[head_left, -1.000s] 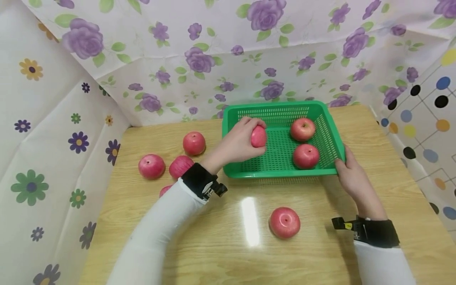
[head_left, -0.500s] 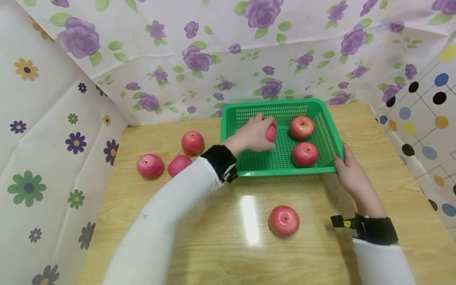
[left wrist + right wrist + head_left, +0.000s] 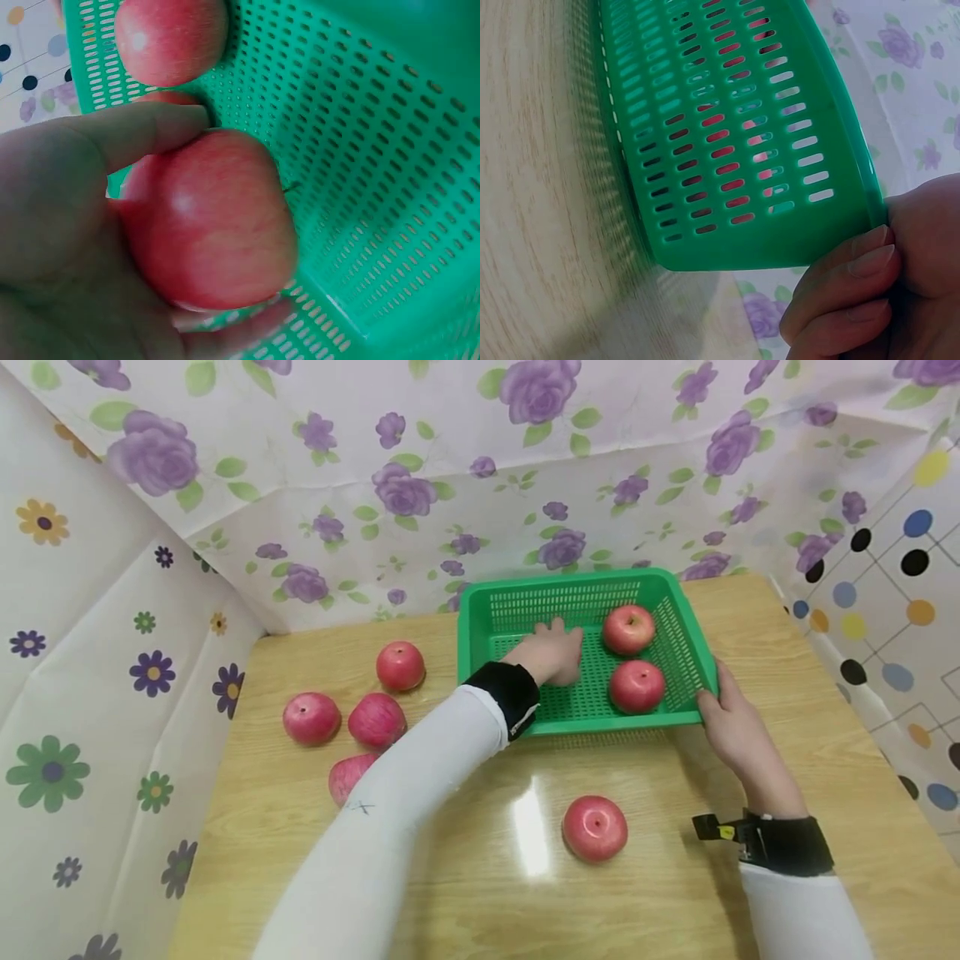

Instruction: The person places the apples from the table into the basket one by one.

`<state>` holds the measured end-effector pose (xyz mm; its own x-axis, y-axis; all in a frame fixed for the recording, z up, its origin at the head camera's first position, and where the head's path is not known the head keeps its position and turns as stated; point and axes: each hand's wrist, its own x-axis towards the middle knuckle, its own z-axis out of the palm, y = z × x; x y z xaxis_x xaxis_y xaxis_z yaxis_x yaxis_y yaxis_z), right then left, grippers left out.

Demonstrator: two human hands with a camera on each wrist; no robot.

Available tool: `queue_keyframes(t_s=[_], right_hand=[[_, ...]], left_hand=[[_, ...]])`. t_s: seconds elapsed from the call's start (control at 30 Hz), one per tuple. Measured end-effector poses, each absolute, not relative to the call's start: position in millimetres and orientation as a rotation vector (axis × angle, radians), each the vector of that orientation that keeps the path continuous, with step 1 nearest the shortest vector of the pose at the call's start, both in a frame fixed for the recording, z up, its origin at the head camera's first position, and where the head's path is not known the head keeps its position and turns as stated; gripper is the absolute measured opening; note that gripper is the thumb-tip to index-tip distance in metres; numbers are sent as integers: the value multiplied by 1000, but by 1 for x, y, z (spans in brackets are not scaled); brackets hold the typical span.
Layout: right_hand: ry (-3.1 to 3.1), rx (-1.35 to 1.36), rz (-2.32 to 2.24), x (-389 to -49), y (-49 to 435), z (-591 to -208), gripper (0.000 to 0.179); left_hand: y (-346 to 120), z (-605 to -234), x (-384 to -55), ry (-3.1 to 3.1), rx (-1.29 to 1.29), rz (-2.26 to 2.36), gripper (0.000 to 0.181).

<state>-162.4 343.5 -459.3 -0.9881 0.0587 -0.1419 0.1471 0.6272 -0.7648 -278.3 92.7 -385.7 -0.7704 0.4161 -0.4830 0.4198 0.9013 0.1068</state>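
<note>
My left hand (image 3: 553,653) is down inside the green plastic basket (image 3: 592,725), its fingers and thumb around an apple (image 3: 217,225). In the head view the hand hides most of that apple. The left wrist view shows the thumb along one side, fingers beneath, and the perforated basket floor behind. Two more red apples, one at the back (image 3: 628,629) and one nearer the front (image 3: 637,687), lie in the basket's right half. With thumb over the rim, my right hand (image 3: 742,727) grips the basket's front right corner; its curled fingers (image 3: 847,300) show below the rim.
Several apples lie on the wooden table left of the basket, including a rear one (image 3: 401,666) and a leftmost one (image 3: 311,718). Another apple (image 3: 595,828) sits in front of the basket. Flowered sheeting (image 3: 337,485) hangs close behind it.
My left hand has moved right and lower into the basket with its apple. The right hand keeps its grip on the rim, and the basket stays in place.
</note>
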Motion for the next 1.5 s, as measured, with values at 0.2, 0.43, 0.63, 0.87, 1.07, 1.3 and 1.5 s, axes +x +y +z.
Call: queue_keyframes(t_s=[0.2, 0.43, 0.63, 0.87, 1.07, 1.3, 1.5], right_hand=[[2743, 173, -1314, -160, 344, -460, 60], [2737, 173, -1311, -160, 341, -461, 60], [2720, 172, -1331, -160, 338, -464, 60], [2716, 180, -1338, -159, 338, -465, 60], [2716, 202, -1342, -159, 338, -463, 60], [2716, 218, -1340, -160, 340, -460, 60], [2732, 222, -1339, -161, 343, -459, 60]], left_hand=[[102, -382, -276, 2547, 589, -83, 77], [108, -383, -286, 2477, 667, 18, 72], [111, -390, -292, 2476, 697, 61, 75], [121, -399, -296, 2455, 751, 18, 84], [128, -404, -299, 2463, 788, 6, 80], [130, -406, -300, 2469, 808, 24, 76], [133, -407, -303, 2457, 810, 38, 75]])
